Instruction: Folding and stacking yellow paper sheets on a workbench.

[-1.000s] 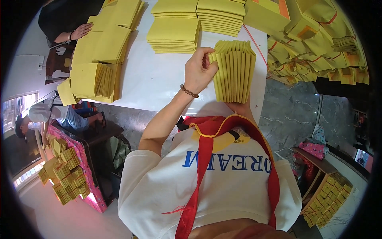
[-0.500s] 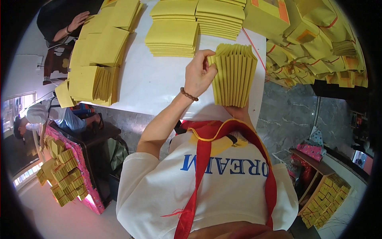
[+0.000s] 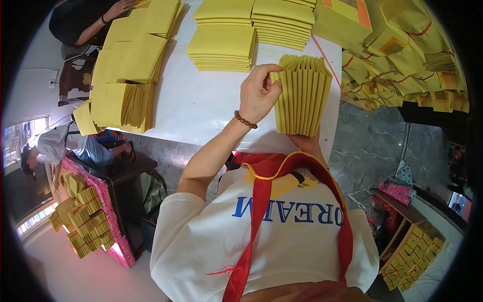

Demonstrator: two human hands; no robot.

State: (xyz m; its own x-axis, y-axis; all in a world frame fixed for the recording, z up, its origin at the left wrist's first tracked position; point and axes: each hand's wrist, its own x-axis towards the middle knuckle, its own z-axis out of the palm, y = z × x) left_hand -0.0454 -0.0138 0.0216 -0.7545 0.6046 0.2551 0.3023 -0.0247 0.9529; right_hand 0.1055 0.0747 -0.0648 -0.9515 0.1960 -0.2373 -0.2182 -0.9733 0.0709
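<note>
Held upright near the table's front edge is a bundle of folded yellow paper [image 3: 303, 98], its thick folds standing side by side like a fan. My left hand [image 3: 259, 93], with a brown bead bracelet at the wrist, pinches the bundle's upper left edge between thumb and fingers. Under its lower end is my right hand [image 3: 303, 142], of which only a part near the wrist shows. The paper covers the right fingers. Just beyond my left hand lies a flat stack of folded yellow paper [image 3: 221, 45] on the white table [image 3: 201, 100].
More yellow stacks [image 3: 126, 60] line the table's left side, where another person's hand [image 3: 118, 9] rests. At the right are a yellow box [image 3: 339, 22] and heaped yellow packets [image 3: 407, 55]. Another person [image 3: 80, 146] sits left, beside a pink-covered table [image 3: 115, 246] holding tied bundles.
The whole view has shifted slightly to the right. My hands keep the same hold on the paper bundle. The other person's hand at the far left has moved farther away along the stacks.
</note>
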